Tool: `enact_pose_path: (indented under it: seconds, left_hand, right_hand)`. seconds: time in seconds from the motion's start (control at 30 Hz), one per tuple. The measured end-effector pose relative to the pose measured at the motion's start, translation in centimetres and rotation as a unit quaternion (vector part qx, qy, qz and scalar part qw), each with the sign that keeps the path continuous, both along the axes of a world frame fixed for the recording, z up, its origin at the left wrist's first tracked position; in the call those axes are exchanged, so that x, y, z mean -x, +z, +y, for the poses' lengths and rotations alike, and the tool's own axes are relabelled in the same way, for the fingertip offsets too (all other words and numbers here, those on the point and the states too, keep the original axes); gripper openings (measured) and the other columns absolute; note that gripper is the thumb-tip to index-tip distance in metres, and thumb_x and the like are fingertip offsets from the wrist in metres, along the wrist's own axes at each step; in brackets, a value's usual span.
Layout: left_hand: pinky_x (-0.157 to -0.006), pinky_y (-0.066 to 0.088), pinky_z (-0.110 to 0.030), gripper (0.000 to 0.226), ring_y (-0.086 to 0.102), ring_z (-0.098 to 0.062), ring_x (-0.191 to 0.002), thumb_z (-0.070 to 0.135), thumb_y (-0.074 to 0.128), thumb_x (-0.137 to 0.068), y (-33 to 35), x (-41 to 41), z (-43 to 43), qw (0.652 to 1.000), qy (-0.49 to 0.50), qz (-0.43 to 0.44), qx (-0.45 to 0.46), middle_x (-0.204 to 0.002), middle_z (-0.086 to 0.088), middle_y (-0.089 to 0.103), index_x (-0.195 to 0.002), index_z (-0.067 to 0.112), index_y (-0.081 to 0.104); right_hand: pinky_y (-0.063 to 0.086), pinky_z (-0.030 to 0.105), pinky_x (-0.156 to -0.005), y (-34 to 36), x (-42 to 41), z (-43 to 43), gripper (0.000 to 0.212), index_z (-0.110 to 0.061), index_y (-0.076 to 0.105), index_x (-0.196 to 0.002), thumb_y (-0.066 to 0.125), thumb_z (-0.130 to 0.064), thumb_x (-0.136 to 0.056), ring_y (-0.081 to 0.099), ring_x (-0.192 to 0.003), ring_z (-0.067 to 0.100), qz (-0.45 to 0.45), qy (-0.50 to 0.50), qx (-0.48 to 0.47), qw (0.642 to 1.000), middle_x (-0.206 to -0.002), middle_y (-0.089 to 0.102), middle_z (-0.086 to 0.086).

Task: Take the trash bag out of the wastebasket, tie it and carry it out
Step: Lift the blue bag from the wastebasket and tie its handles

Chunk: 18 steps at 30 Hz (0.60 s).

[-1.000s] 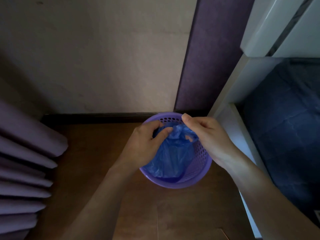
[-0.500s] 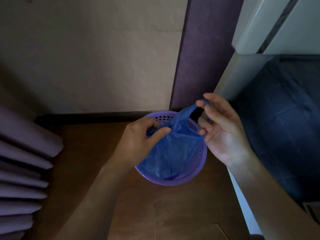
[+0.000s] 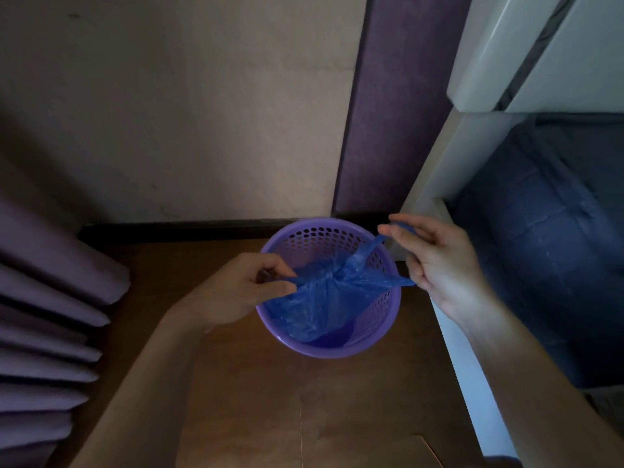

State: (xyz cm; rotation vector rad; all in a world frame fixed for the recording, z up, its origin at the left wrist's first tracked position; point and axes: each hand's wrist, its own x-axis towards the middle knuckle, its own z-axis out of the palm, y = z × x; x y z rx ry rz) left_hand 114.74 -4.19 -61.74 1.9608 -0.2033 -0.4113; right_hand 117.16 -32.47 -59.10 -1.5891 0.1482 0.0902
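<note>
One basket (image 3: 385, 327), purple, perforated, on wood floor (image 3: 270, 400) near wall (image 3: 202, 113). One blue bag (image 3: 320, 302) inside, top gathered into a knot. Two hands: left hand (image 3: 236, 292) pinched on the bag's left tail; right hand (image 3: 435, 261) gripped on two strands, upper and lower. Curtain (image 3: 44, 315) at left, white frame (image 3: 435, 184) and dark bedding (image 3: 547, 238) at right. Nothing across the basket's mouth.

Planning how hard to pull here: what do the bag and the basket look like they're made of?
The blue trash bag looks like thin plastic film: translucent, glossy, crinkling and stretching into tight strands where both hands pull it. The purple wastebasket looks like moulded rigid plastic with a smooth, slightly shiny rim and rows of round holes in its wall. Neither can be confirmed by look alone.
</note>
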Motion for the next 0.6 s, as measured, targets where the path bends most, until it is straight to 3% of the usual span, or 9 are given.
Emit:
enact_pose_path:
  seconds: [0.03, 0.1, 0.2, 0.27, 0.37, 0.43, 0.5, 0.6]
  left_hand:
    - [-0.062, 0.051, -0.025, 0.006, 0.063, -0.010, -0.064, 0.013, 0.072, -0.087, 0.1, 0.1, 0.1, 1.000, 0.014, 0.000, 0.000, -0.073, -0.003, 0.070, -0.086, 0.007, 0.071]
    - [-0.062, 0.051, -0.030, 0.012, 0.061, -0.015, -0.064, 0.016, 0.072, -0.086, 0.2, 0.2, 0.1, 0.999, 0.044, 0.001, -0.007, -0.073, -0.011, 0.068, -0.081, 0.006, 0.068]
    - [-0.067, 0.056, -0.028, 0.020, 0.066, -0.020, -0.075, 0.024, 0.069, -0.088, 0.3, 0.4, -0.4, 0.994, 0.108, 0.020, 0.000, -0.083, -0.016, 0.069, -0.079, 0.006, 0.063]
    - [-0.069, 0.057, -0.024, 0.027, 0.067, -0.019, -0.078, 0.032, 0.066, -0.088, 0.3, 0.6, -1.3, 0.984, 0.168, 0.048, 0.042, -0.081, -0.009, 0.068, -0.078, 0.007, 0.063]
    - [-0.080, 0.058, -0.027, 0.031, 0.071, -0.019, -0.086, 0.036, 0.062, -0.089, 0.5, 0.5, -2.6, 0.943, 0.247, 0.128, 0.184, -0.092, -0.006, 0.076, -0.092, 0.006, 0.071]
    - [-0.076, 0.057, -0.022, 0.029, 0.069, -0.015, -0.083, 0.028, 0.061, -0.093, 0.9, 0.2, -3.0, 0.884, 0.286, 0.186, 0.320, -0.091, -0.007, 0.074, -0.103, 0.002, 0.068]
    - [-0.076, 0.057, -0.022, 0.026, 0.064, -0.015, -0.087, 0.022, 0.062, -0.091, 1.2, 0.1, -2.8, 0.837, 0.288, 0.222, 0.410, -0.095, -0.010, 0.069, -0.109, 0.004, 0.065]
    - [-0.074, 0.060, -0.022, 0.026, 0.059, -0.014, -0.084, 0.014, 0.065, -0.081, 1.3, 0.1, -1.9, 0.831, 0.241, 0.235, 0.444, -0.096, -0.011, 0.062, -0.105, 0.004, 0.065]
  right_hand:
    - [0.035, 0.019, -0.032, -0.2, 0.0, 0.0, 0.016, -0.010, 0.067, -0.111, 0.059, -0.010, -0.097, 0.044, -0.033, 0.009, -0.006, 0.008, 0.061, 0.998, -0.092, 0.079, 0.000]
    - [0.044, 0.023, -0.035, -0.5, -0.1, 0.0, 0.011, -0.015, 0.067, -0.100, 0.056, -0.013, -0.100, 0.054, -0.037, 0.011, 0.004, 0.023, 0.136, 0.990, -0.089, 0.079, -0.001]
    - [0.044, 0.027, -0.037, -0.5, -0.3, 0.1, 0.020, -0.017, 0.060, -0.083, 0.053, -0.019, -0.101, 0.056, -0.037, 0.014, -0.009, 0.021, 0.191, 0.981, -0.061, 0.070, 0.001]
    - [0.037, 0.026, -0.038, -0.5, -0.5, 0.3, 0.029, -0.015, 0.054, -0.074, 0.053, -0.025, -0.102, 0.048, -0.033, 0.013, -0.032, 0.016, 0.222, 0.974, -0.043, 0.055, -0.001]
    - [0.038, 0.034, -0.046, -0.8, -0.7, 0.5, 0.044, -0.004, 0.050, -0.071, 0.053, -0.037, -0.100, 0.044, -0.037, 0.016, -0.037, 0.004, 0.241, 0.970, -0.038, 0.042, -0.005]
    - [0.037, 0.035, -0.047, -0.8, -0.8, 0.7, 0.048, -0.002, 0.048, -0.069, 0.054, -0.040, -0.099, 0.041, -0.040, 0.015, -0.022, -0.005, 0.208, 0.978, -0.039, 0.038, -0.008]
    - [0.031, 0.027, -0.041, -0.4, -0.5, 0.7, 0.040, -0.007, 0.050, -0.072, 0.055, -0.035, -0.100, 0.034, -0.037, 0.008, 0.011, -0.005, 0.114, 0.993, -0.040, 0.034, -0.011]
    - [0.025, 0.018, -0.036, 0.3, 0.1, 0.1, 0.029, -0.010, 0.056, -0.075, 0.054, -0.023, -0.101, 0.029, -0.039, 0.004, 0.036, 0.015, -0.036, 0.999, -0.049, 0.032, -0.010]
